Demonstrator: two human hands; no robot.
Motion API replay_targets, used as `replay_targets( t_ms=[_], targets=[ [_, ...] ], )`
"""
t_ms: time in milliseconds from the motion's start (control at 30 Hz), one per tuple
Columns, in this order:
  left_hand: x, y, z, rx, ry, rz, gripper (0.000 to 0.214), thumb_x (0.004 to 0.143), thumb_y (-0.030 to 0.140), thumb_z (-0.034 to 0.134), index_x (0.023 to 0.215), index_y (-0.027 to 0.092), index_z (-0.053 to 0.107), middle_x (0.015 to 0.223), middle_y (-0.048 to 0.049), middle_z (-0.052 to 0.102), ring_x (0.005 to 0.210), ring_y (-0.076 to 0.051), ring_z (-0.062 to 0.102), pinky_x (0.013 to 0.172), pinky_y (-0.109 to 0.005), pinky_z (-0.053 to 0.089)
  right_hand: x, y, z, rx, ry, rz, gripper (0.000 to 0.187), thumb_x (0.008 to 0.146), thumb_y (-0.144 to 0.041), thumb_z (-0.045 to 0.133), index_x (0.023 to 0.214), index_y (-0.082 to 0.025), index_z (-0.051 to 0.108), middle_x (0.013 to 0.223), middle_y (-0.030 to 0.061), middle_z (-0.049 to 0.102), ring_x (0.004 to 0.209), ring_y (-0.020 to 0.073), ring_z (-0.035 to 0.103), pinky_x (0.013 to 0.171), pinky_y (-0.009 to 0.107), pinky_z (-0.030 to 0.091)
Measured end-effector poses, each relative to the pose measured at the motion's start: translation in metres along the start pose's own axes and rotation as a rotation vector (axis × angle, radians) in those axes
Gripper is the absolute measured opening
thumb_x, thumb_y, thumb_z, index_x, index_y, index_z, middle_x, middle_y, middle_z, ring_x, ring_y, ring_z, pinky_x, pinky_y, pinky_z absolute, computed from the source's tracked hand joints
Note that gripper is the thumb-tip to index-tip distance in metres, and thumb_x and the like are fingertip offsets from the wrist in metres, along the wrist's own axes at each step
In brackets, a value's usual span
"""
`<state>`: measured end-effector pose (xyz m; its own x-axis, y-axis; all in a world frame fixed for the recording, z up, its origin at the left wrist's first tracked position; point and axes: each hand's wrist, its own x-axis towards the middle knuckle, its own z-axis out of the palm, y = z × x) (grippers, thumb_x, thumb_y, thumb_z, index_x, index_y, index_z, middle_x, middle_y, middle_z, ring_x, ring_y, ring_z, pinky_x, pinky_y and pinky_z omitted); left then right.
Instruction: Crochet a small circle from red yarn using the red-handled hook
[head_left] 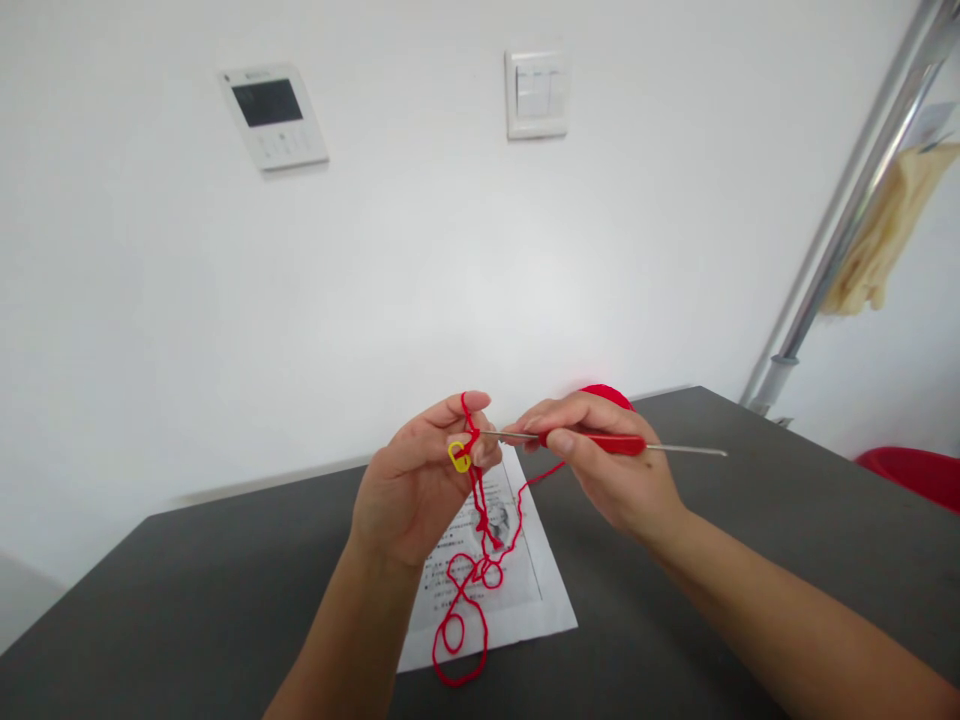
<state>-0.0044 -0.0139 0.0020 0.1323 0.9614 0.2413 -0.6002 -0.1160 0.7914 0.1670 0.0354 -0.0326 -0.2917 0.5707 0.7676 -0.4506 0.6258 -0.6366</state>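
Note:
My left hand (420,480) pinches a small piece of red yarn (474,440), and a strand runs up over its index finger. A yellow stitch marker (459,457) hangs from the yarn by the thumb. My right hand (615,465) is closed around the red handle of a double-ended crochet hook (607,442). One metal end of the hook meets the yarn at my left fingertips; the other points out to the right. Loose yarn trails down in loops onto a printed sheet (517,620). Behind my right hand, a red yarn ball (606,394) is partly hidden.
The sheet lies on a dark grey table (247,600) against a white wall. A video intercom panel (274,115) and a light switch (536,93) are mounted on it. To the right are a metal pole (847,230), a yellowish cloth (885,235) and a red object (915,475).

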Motion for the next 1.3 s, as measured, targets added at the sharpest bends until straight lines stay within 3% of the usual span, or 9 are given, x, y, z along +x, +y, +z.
replay_targets(
  t_ms=[133, 233, 500, 667, 767, 867, 1000, 1100, 1300],
  targets=[
    [-0.003, 0.002, 0.004, -0.038, 0.045, -0.051, 0.02, 0.063, 0.007, 0.063, 0.08, 0.01, 0.074, 0.056, 0.0, 0.051, 0.056, -0.011, 0.046, 0.06, -0.024, 0.041, 0.007, -0.009, -0.009, -0.352, -0.225, -0.413, 0.013, 0.091, -0.013, 0.067, 0.102, -0.017, 0.072, 0.099, 0.0112, 0.079, 0.098, 0.019, 0.074, 0.087, 0.033, 0.06],
    [-0.003, 0.003, 0.003, 0.004, 0.051, -0.068, 0.019, 0.061, 0.008, 0.065, 0.078, 0.011, 0.074, 0.056, -0.0004, 0.052, 0.057, -0.011, 0.046, 0.061, -0.024, 0.042, 0.01, -0.014, -0.013, -0.437, -0.297, -0.503, 0.016, 0.091, -0.009, 0.066, 0.104, -0.017, 0.07, 0.098, 0.0122, 0.079, 0.098, 0.0193, 0.074, 0.088, 0.034, 0.06],
    [-0.004, 0.007, -0.002, 0.177, -0.002, -0.057, 0.018, 0.061, 0.017, 0.078, 0.079, 0.012, 0.078, 0.062, -0.0035, 0.065, 0.059, -0.011, 0.056, 0.061, -0.021, 0.044, 0.004, -0.011, -0.012, 0.086, -0.041, 0.076, 0.009, 0.085, -0.03, 0.077, 0.086, -0.021, 0.077, 0.083, 0.0044, 0.079, 0.08, 0.0179, 0.075, 0.072, 0.03, 0.063],
    [-0.004, 0.002, -0.003, 0.282, 0.011, 0.095, 0.015, 0.066, 0.015, 0.083, 0.081, 0.016, 0.08, 0.063, -0.0015, 0.072, 0.058, -0.008, 0.062, 0.06, -0.017, 0.046, 0.008, -0.009, -0.003, 0.335, 0.012, 0.222, 0.015, 0.082, -0.035, 0.081, 0.082, -0.02, 0.077, 0.078, 0.0026, 0.08, 0.068, 0.0142, 0.075, 0.064, 0.024, 0.062],
    [-0.002, -0.002, -0.004, 0.329, 0.023, 0.154, 0.01, 0.071, 0.015, 0.082, 0.08, 0.019, 0.081, 0.068, -0.0023, 0.077, 0.064, -0.01, 0.068, 0.066, -0.018, 0.05, 0.004, -0.005, 0.002, 0.269, 0.078, 0.101, 0.009, 0.085, -0.031, 0.079, 0.087, -0.022, 0.078, 0.084, 0.0021, 0.08, 0.072, 0.0135, 0.075, 0.068, 0.024, 0.062],
    [-0.001, -0.004, -0.004, 0.374, 0.033, 0.152, 0.01, 0.073, 0.017, 0.081, 0.082, 0.019, 0.082, 0.071, -0.0031, 0.078, 0.069, -0.012, 0.07, 0.069, -0.019, 0.052, -0.001, -0.001, 0.002, 0.048, 0.125, -0.118, 0.007, 0.09, -0.023, 0.073, 0.095, -0.025, 0.077, 0.093, 0.0031, 0.08, 0.083, 0.0153, 0.075, 0.074, 0.028, 0.062],
    [-0.004, -0.003, -0.002, 0.408, 0.087, 0.12, 0.015, 0.074, 0.016, 0.08, 0.088, 0.021, 0.082, 0.071, -0.0016, 0.077, 0.067, -0.01, 0.068, 0.07, -0.017, 0.052, 0.0, -0.004, -0.004, -0.381, -0.044, -0.408, 0.012, 0.094, -0.018, 0.064, 0.103, -0.022, 0.072, 0.104, 0.0094, 0.079, 0.099, 0.0203, 0.074, 0.086, 0.037, 0.062],
    [-0.006, -0.002, 0.0, 0.406, 0.052, 0.066, 0.022, 0.074, 0.017, 0.081, 0.095, 0.023, 0.082, 0.074, -0.0008, 0.077, 0.066, -0.009, 0.067, 0.069, -0.017, 0.053, 0.005, -0.007, -0.009, -0.591, -0.174, -0.58, 0.011, 0.095, -0.017, 0.062, 0.105, -0.02, 0.067, 0.107, 0.0126, 0.078, 0.105, 0.0209, 0.073, 0.089, 0.038, 0.062],
    [-0.005, -0.003, 0.0, 0.399, 0.041, 0.015, 0.026, 0.075, 0.018, 0.081, 0.1, 0.025, 0.082, 0.077, -0.0012, 0.078, 0.069, -0.011, 0.069, 0.071, -0.02, 0.054, 0.009, -0.003, -0.013, -0.699, -0.246, -0.644, 0.008, 0.096, -0.016, 0.06, 0.102, -0.02, 0.064, 0.109, 0.0123, 0.077, 0.107, 0.019, 0.073, 0.089, 0.034, 0.062]
  ],
)
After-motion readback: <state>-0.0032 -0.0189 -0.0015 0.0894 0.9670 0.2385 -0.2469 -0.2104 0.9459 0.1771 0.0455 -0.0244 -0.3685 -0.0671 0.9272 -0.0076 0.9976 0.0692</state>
